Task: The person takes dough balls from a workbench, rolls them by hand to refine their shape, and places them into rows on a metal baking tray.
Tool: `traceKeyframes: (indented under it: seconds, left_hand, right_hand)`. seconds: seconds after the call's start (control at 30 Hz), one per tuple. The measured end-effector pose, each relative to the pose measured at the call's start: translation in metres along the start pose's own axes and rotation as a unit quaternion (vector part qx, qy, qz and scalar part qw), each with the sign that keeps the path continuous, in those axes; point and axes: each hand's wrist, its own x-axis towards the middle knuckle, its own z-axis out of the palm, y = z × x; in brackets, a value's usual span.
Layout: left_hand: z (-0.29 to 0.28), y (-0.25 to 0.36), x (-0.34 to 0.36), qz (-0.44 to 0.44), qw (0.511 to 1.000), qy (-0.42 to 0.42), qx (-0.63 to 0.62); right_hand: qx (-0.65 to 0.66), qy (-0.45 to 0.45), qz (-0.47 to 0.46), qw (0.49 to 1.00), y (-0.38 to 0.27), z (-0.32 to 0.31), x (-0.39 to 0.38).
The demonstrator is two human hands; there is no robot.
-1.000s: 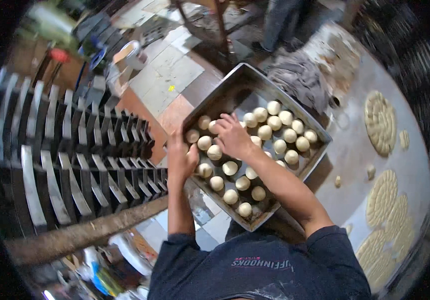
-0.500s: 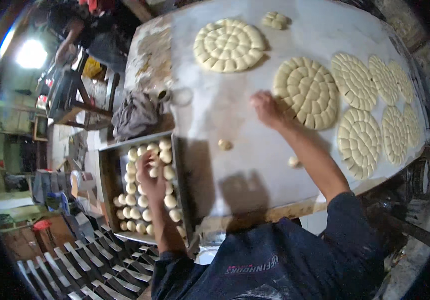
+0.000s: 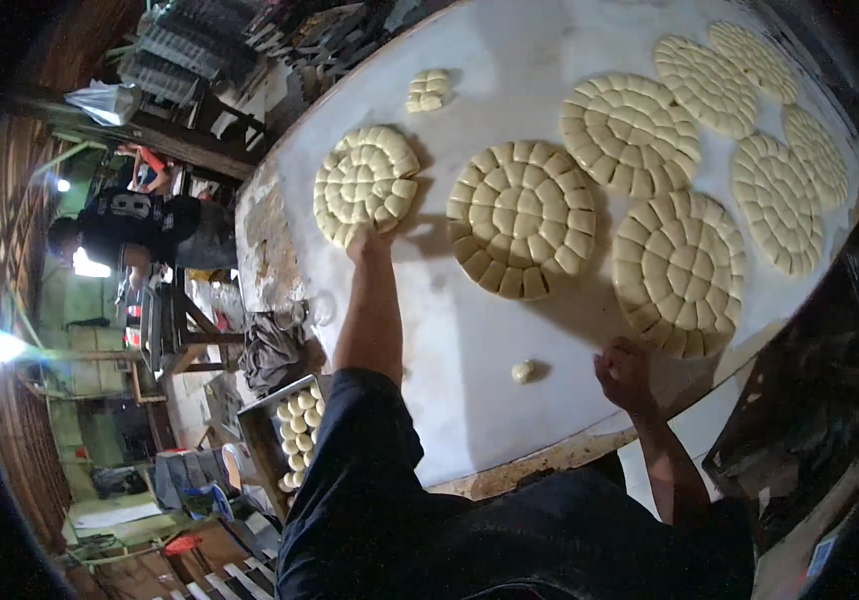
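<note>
My left hand (image 3: 372, 240) reaches to the near edge of a scored dough round (image 3: 360, 185) at the left. Its fingers are closed on a dough piece there, partly hidden by the hand. Close to the table's front edge, my right hand (image 3: 625, 375) is curled beside the near edge of another dough round (image 3: 685, 265); whatever is inside its fingers is hidden. Between the hands lies a small dough ball (image 3: 523, 372). A large dough round (image 3: 522, 220), cut in rings of pieces, sits in the middle of the table.
More scored rounds (image 3: 705, 85) cover the right of the pale table (image 3: 470, 400). A small dough cluster (image 3: 428, 90) lies at the far left. A tray (image 3: 265, 450) of dough balls and a grey cloth (image 3: 272, 355) flank the table's left side. A person (image 3: 140, 220) stands beyond.
My left hand has left the tray of dough balls and moved up to the left dough round. My right hand has drawn back toward the front edge. The view has turned and shifted right.
</note>
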Motion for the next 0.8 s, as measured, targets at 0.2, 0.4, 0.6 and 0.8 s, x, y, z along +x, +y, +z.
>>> traceKeyframes:
  seconds: [0.2,0.4,0.6,0.8]
  left_hand:
    - [-0.145,-0.071,-0.153,0.280,0.902,0.097,0.315]
    - [-0.233,-0.055,-0.388,0.172,0.977,-0.115,0.053]
    - [-0.318,-0.063,-0.373,0.170,0.974,-0.138,0.062]
    - [-0.340,-0.060,-0.401,0.203,0.958,-0.148,0.142]
  right_hand:
    - [0.054,-0.208,0.043,0.976,-0.102,0.026,0.031]
    - [0.129,-0.075,-0.066,0.987,-0.174,0.073,0.066]
    - [-0.074,-0.333,0.042,0.939,-0.226,0.120,0.050]
    - [0.051,-0.197,0.052,0.978,-0.129,0.046,-0.008]
